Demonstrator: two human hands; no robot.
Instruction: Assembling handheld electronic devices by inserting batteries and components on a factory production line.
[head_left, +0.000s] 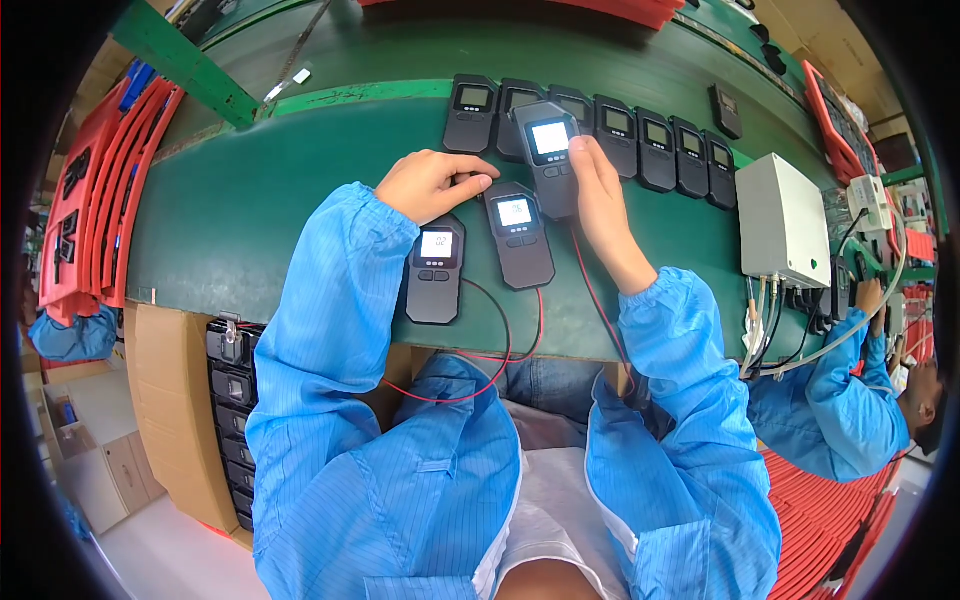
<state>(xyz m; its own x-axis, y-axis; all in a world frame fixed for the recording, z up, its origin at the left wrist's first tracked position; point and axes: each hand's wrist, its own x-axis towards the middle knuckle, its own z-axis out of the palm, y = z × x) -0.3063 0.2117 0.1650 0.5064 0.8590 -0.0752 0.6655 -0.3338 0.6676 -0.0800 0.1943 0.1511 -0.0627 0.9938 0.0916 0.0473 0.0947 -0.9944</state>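
Observation:
In my right hand (602, 195) is a black handheld meter (556, 190) with a lit screen, tilted above the bench and gripped by its right side. A red wire runs down from its lower end. My left hand (435, 183) has its fingers bent, thumb and forefinger close together at the top edge of a second lit meter (524, 262); what they pinch, if anything, is too small to make out. A third lit meter (435, 291) lies just below my left wrist. Red and black wires (508, 335) trail from these two over the bench's front edge.
Several dark-screened meters (656, 155) stand in a row along the far side, one more (727, 112) beyond. A white box (784, 220) with cables stands at right. Red trays (88, 200) are stacked left, near a carton (175, 400). A co-worker's blue sleeve (850, 400) shows at right.

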